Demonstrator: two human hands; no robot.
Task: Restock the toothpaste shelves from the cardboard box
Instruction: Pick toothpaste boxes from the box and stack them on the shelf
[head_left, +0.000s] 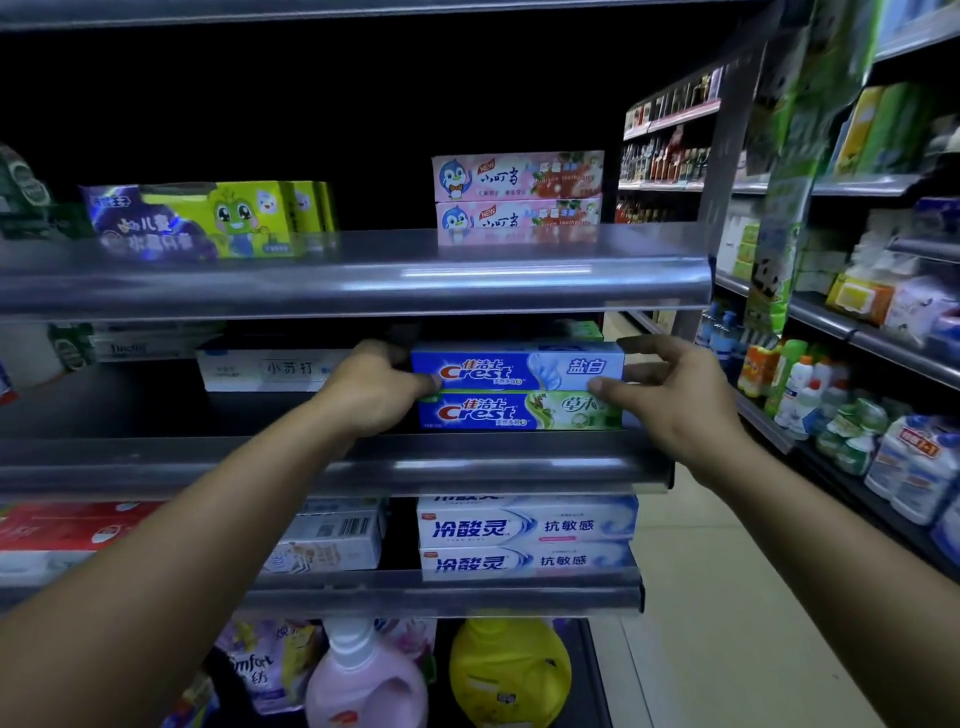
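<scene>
Head view, left hand (371, 387): fingers curled round the left end of the upper toothpaste box (519, 366), thumb on its front edge.
Head view, right hand (670, 395): thumb pressed on the box's lower right corner, fingers over its right end, so both hands are grasping it.
Upper toothpaste box: on the middle shelf (467, 462), lying flat on top of the lower toothpaste box (519, 411), fronts facing out.
In the way: the top shelf (363, 275) hangs just above the hands; the middle shelf's front rail crosses below both wrists.
Beside it: a white box (275, 370) lies to the left, behind the left hand.
Above: two stacked pink penguin boxes (517, 195) and a green and purple cartoon box (192, 218).
Below: two stacked white and blue boxes (527, 527), a barcode box (332, 535) and a red box (72, 525); under those, a pink bottle (363, 680), a yellow bottle (509, 670) and a purple pouch (265, 670).
Right: an aisle floor (727, 597) and more stocked shelving (857, 332).
Writing: "Crest" with 佳洁士 on both held-stack boxes, 盐白 on the upper; 小苏打 on the white box; 冷酸灵 抗敏感 below; "NEW" on the pink boxes; "Comfort", partly hidden, on the pouch.
</scene>
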